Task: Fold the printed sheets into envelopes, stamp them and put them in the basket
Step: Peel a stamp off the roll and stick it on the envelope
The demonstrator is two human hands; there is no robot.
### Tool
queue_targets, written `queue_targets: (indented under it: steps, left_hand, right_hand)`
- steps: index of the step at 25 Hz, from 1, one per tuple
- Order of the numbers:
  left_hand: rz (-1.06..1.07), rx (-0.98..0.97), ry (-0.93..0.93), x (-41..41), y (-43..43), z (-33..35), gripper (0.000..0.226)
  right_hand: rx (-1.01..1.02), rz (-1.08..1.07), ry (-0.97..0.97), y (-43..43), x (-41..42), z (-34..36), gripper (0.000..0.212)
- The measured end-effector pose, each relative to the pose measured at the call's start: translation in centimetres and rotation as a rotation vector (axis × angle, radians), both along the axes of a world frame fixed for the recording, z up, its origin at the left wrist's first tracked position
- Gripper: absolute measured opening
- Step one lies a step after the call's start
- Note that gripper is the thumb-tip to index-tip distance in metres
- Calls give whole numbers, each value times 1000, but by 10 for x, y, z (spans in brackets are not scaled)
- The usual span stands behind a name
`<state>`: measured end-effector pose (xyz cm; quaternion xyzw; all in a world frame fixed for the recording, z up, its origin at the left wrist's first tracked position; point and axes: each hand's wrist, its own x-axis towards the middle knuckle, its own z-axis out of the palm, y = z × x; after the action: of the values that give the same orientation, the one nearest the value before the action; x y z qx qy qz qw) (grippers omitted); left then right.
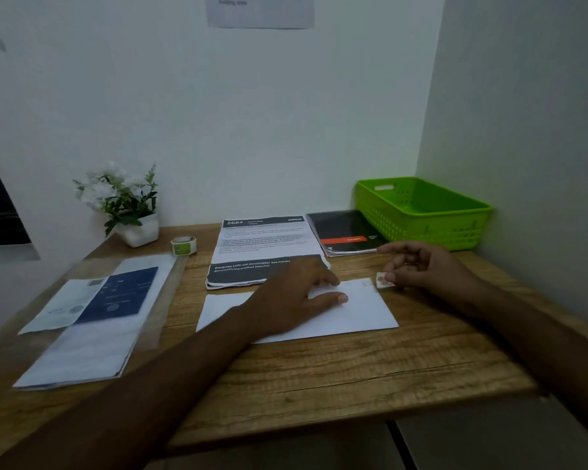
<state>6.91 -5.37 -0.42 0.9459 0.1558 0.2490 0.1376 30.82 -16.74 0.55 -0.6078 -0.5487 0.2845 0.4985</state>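
Note:
A white envelope (364, 310) lies flat on the wooden table (319, 378) in front of me. My left hand (286, 296) rests on it with fingers spread flat, pressing it down. My right hand (428, 266) hovers at the envelope's top right corner and pinches a small stamp (384, 280) with a red mark between thumb and fingertips. Behind the envelope lies a stack of printed sheets (262, 242) with black headers. The green plastic basket (421, 215) stands at the back right corner against the wall.
A dark booklet with an orange band (347, 232) lies beside the basket. A roll of green stickers (183, 245) and a potted white flower (126, 205) stand at the back left. A clear sleeve with white and blue papers (92, 317) covers the left side.

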Motion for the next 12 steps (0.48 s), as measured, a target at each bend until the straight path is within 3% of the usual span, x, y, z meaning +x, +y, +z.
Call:
queue_targets:
  steps: [6, 12]
  left_hand:
    - [159, 8, 109, 33, -11, 9, 27]
    - [206, -188, 133, 67, -4, 16, 13]
  right_hand:
    - [-17, -52, -3, 0, -5, -1, 61]
    - [-15, -97, -10, 5, -10, -2, 61]
